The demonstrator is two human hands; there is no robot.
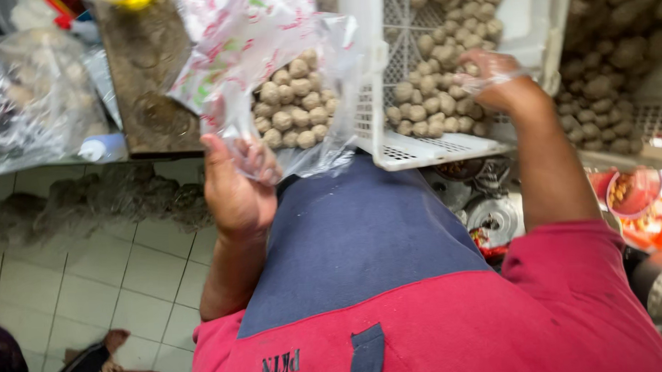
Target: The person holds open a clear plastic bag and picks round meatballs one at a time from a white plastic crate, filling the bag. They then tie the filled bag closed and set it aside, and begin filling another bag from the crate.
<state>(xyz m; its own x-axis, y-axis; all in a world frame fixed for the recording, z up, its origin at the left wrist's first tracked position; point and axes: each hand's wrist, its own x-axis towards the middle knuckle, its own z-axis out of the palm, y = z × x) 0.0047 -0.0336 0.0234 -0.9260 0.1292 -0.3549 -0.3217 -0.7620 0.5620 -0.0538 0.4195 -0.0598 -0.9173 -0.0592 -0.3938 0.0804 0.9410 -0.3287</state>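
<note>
Clear plastic bag with red and green print [268,56], part-filled with round beige balls [296,99], hangs just left of a white perforated plastic crate [376,111]. Left hand [236,186] pinches the bag's lower edge, fingers closed on the film, thumb pointing up along the bag. Bag mouth sits against the crate's near corner.

Right hand [497,81], covered by a thin clear plastic glove, is inside the crate, palm down on the heap of loose beige balls [434,94]. Fingers curled over the pile; cannot tell whether any balls are actually gripped.

Crate is tilted toward the person, its front lip over the blue apron panel [362,236] worn on a red shirt [497,327].

Second heap of darker brown balls [606,74] lies in a tray to the right, apart from the crate. Red plastic bowl [632,190] sits below it. Crinkled clear bag [34,94] rests on a worn counter at far left. Pale tiled floor [129,274] below, with another person's bare foot [120,340] at bottom left.
</note>
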